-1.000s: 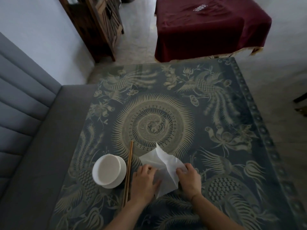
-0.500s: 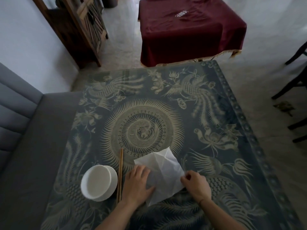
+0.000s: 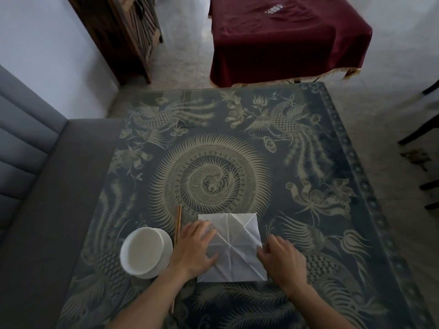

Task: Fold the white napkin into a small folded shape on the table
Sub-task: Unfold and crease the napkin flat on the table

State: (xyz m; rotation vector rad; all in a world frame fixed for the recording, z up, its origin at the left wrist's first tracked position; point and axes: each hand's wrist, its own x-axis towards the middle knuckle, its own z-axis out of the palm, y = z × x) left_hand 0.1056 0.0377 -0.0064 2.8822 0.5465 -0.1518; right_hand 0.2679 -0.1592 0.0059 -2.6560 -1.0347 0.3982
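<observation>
The white napkin (image 3: 234,243) lies flat as an opened square near the front of the patterned table (image 3: 297,162), with diagonal and straight creases crossing at its middle. My left hand (image 3: 193,248) rests palm down on the napkin's left half, fingers spread. At the napkin's right edge, my right hand (image 3: 281,260) touches the paper with curled fingertips. Whether those fingers pinch the edge is unclear.
A white bowl (image 3: 146,251) stands left of my left hand, with wooden chopsticks (image 3: 177,224) between bowl and napkin. A grey bench (image 3: 42,186) runs along the left. Beyond the table stands a table under a dark red cloth (image 3: 285,36). Dark chair legs (image 3: 422,129) show at right.
The napkin was partly folded and raised at one corner; it now lies spread open as a flat square. My right hand moved out to its right edge. The view shifted.
</observation>
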